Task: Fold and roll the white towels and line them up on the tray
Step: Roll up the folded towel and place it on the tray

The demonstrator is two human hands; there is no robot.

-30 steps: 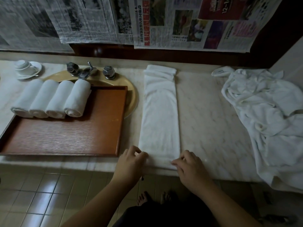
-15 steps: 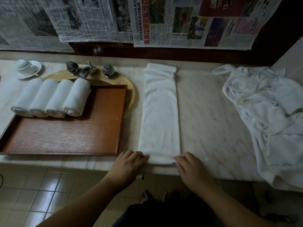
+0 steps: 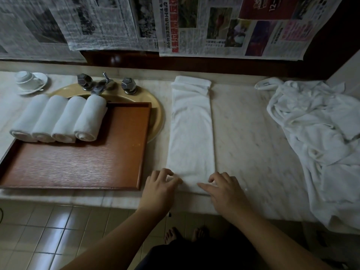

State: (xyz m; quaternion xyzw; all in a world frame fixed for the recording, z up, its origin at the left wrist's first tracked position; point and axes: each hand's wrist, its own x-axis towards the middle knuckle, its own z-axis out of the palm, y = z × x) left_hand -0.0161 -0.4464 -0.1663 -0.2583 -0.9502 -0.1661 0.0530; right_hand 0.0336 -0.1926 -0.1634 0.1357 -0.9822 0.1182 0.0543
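A white towel (image 3: pixel 191 131), folded into a long narrow strip, lies on the marble counter and runs from the back wall to the front edge. My left hand (image 3: pixel 158 189) and my right hand (image 3: pixel 224 189) hold its near end at the two corners, fingers curled over the first turn of the roll. To the left sits a brown wooden tray (image 3: pixel 78 166). Several rolled white towels (image 3: pixel 58 118) lie side by side along its far left part.
A heap of loose white towels (image 3: pixel 319 145) covers the counter's right end. Behind the tray are a yellow sink (image 3: pixel 155 115), metal taps (image 3: pixel 99 85) and an upturned cup on a saucer (image 3: pixel 29 80). Newspaper sheets (image 3: pixel 175 24) hang on the back wall.
Both hands have pushed the towel's near end a little away from the counter edge, and the end now curls over into a small roll.
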